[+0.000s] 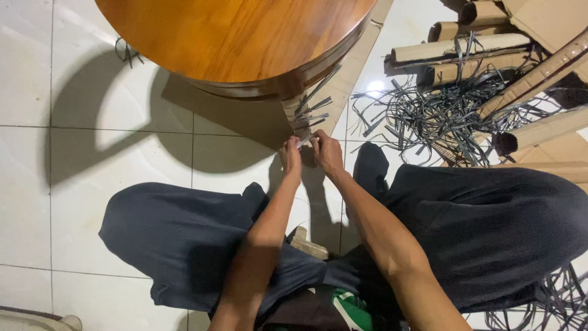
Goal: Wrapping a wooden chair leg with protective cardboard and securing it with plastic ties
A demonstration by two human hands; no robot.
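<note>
The person sat on the white tiled floor [79, 153] with knees spread, dark trousers [484, 233] filling the lower part of the view. Both arms reached toward twelve o'clock. The left hand [291, 158] and the right hand [327, 153] met just beside each other, fingers pinched on thin grey strips [309, 113] that fanned out from a table leg [298, 110] under the round wooden table [236, 37]. Each hand was clenched on the strip ends where they gathered against the leg; how many strips each one gripped I could not tell. At two o'clock lay a tangled heap of loose grey strips [429, 113], and beyond it cardboard tubes [459, 49] stacked together. More strips [551, 300] trailed at four o'clock by the person's leg.
</note>
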